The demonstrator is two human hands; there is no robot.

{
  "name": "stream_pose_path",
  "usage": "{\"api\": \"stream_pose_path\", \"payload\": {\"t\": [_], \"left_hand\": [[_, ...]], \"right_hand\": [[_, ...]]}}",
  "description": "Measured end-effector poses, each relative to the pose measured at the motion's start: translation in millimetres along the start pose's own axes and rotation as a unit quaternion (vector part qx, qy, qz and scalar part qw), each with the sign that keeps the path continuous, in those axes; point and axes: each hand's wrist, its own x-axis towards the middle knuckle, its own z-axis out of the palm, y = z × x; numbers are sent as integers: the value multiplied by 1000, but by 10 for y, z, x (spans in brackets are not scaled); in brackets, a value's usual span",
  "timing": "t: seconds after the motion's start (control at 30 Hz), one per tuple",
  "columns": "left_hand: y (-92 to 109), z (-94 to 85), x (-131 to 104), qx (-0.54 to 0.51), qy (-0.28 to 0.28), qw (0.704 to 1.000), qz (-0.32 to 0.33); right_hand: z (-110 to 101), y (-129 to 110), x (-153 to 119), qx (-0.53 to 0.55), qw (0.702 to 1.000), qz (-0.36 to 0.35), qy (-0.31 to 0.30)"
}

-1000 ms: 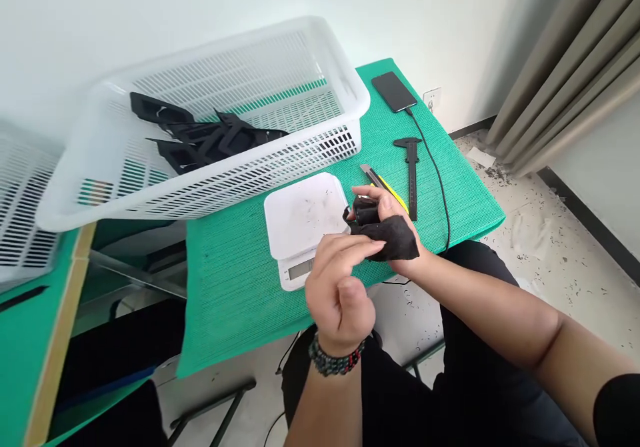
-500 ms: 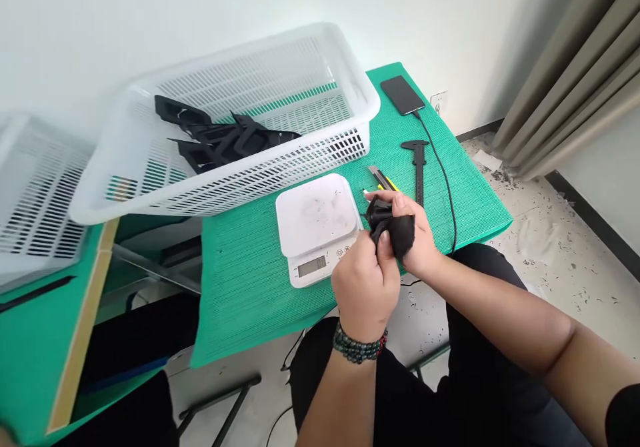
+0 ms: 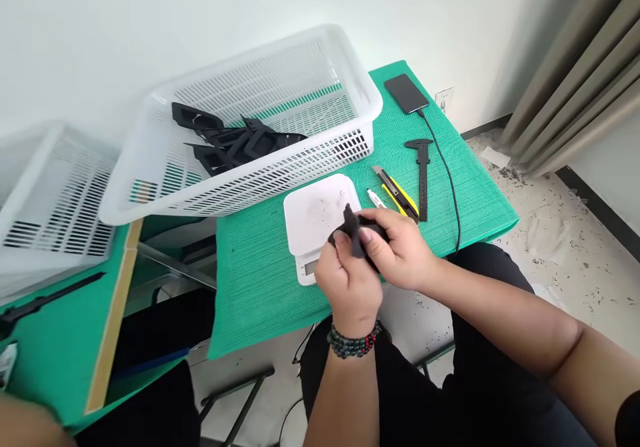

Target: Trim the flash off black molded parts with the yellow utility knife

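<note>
Both hands gripped a small black part point(image 3: 356, 232) over the near edge of the white scale point(image 3: 315, 213): left hand point(image 3: 347, 280) pinching its left end, right hand point(image 3: 400, 250) clenched around the rest. Green mat point(image 3: 250, 280) lay bare left of the scale; utility knife point(image 3: 397, 193) and caliper point(image 3: 423, 173) lay just right.

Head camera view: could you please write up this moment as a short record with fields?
left hand: grips the black piece
right hand: grips the same piece
under the hands: white scale on a green mat
right of scale: marker, yellow utility knife, black caliper, phone with cable
behind: white basket holding black parts
</note>
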Motion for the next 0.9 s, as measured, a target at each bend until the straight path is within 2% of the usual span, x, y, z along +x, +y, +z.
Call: {"api": "stream_pose_path", "payload": {"t": [0.17, 0.27, 0.33, 0.43, 0.5, 0.57, 0.63, 0.7, 0.73, 0.8, 0.83, 0.9], "left_hand": [[-61, -143, 104, -86, -155, 980, -92], [-139, -217, 149, -150, -241, 947, -153], [-190, -248, 171, -173, -301, 923, -169], [-228, -271, 195, -178, -327, 912, -173], [-228, -269, 200, -174, -314, 918, -165], [-219, -252, 192, -152, -283, 936, -142], [-209, -216, 168, -107, -219, 964, -108], [-194, -162, 132, -55, -118, 989, -72], [-183, -130, 113, -29, -61, 996, -51], [-152, -65, 78, 23, 22, 999, 2], [-133, -35, 65, 50, 32, 998, 35], [-95, 11, 48, 100, -7, 990, 101]], "right_hand": [[-111, 67, 26, -32, 996, -53, -62], [-191, 92, 47, -58, 988, -73, -123], [-226, 95, 47, -71, 981, -78, -160], [-235, 79, 25, -74, 974, -90, -193], [-214, 62, 0, -50, 977, -88, -189], [-169, 46, -25, -3, 988, -63, -142], [-100, 41, -35, 53, 998, -16, -42], [-15, 58, -18, 128, 988, 48, 73], [27, 75, 1, 180, 974, 85, 111], [102, 121, 54, 294, 931, 165, 137], [130, 148, 81, 343, 906, 204, 140], [168, 205, 128, 403, 863, 267, 149]]}}
